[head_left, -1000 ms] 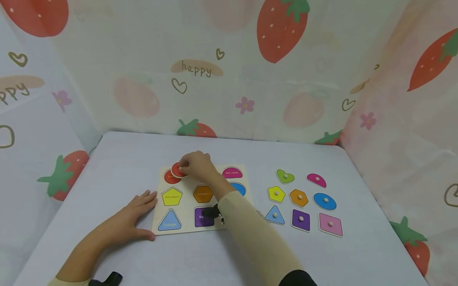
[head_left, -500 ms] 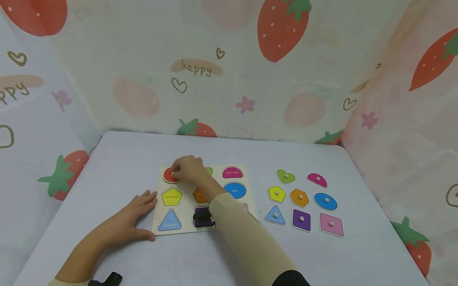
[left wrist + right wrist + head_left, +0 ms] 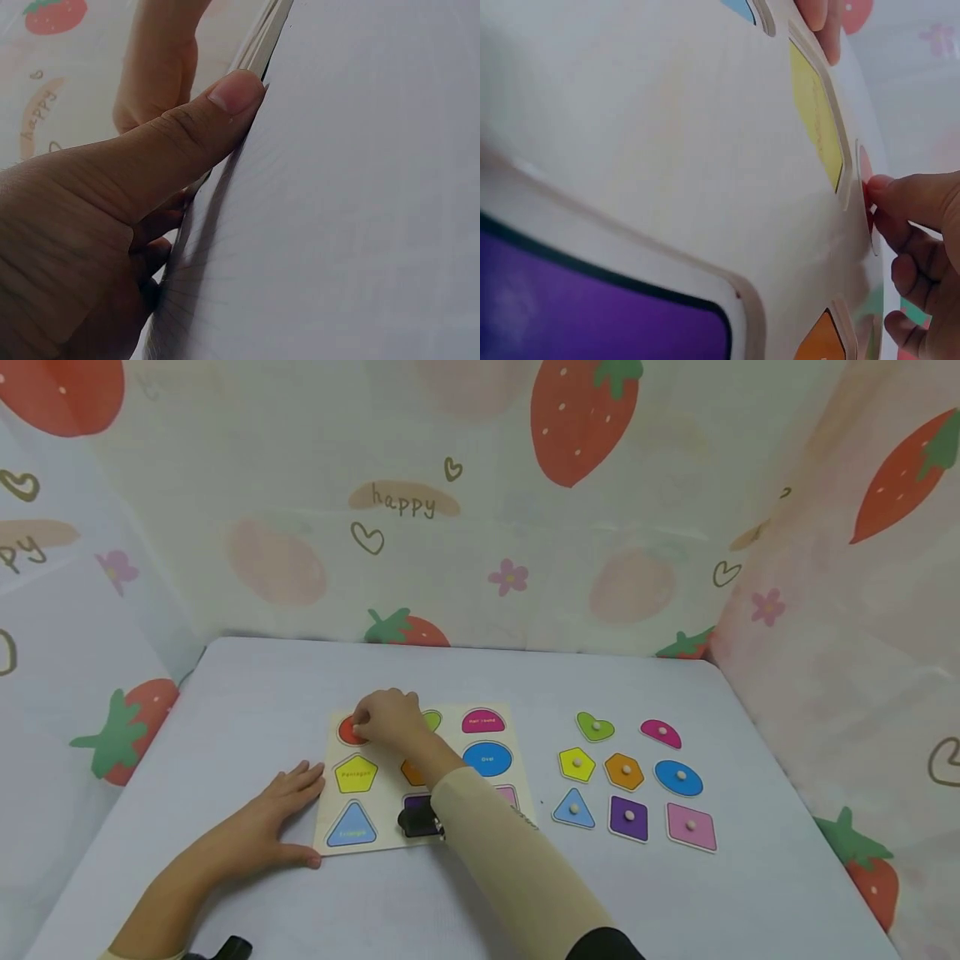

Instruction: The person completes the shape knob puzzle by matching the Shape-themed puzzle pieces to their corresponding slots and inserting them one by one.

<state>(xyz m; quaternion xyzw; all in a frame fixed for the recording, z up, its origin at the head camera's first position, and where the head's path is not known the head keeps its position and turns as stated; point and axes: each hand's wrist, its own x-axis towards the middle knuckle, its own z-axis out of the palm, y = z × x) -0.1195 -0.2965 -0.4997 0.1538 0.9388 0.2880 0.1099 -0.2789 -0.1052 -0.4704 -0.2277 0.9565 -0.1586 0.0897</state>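
Observation:
My right hand [image 3: 393, 724] pinches the red circle puzzle piece [image 3: 347, 732] at the far-left corner of a cream shape puzzle board [image 3: 387, 806]. In the right wrist view the thumb and forefinger meet at the red circle [image 3: 865, 161], which lies at its round recess; its knob is hidden by the fingertips. My left hand [image 3: 273, 818] rests on the table with fingers spread, its fingertips and thumb against the board's left edge. In the left wrist view the thumb [image 3: 238, 91] lies along that edge. The board's yellow pentagon recess [image 3: 356, 773] and blue triangle recess [image 3: 352, 824] show.
Right of the board lie knobbed pieces: a green heart [image 3: 595, 727], magenta half round [image 3: 661, 733], yellow pentagon [image 3: 576, 765], orange hexagon [image 3: 624, 772], blue oval [image 3: 678, 777], blue triangle [image 3: 573, 809], purple square [image 3: 628, 819] and pink rectangle [image 3: 692, 827]. A strawberry-print curtain [image 3: 465, 543] surrounds the table.
My right hand has moved left and down with the red circle, from above the recess onto it, then stayed there. The left hand has kept its place at the board's edge.

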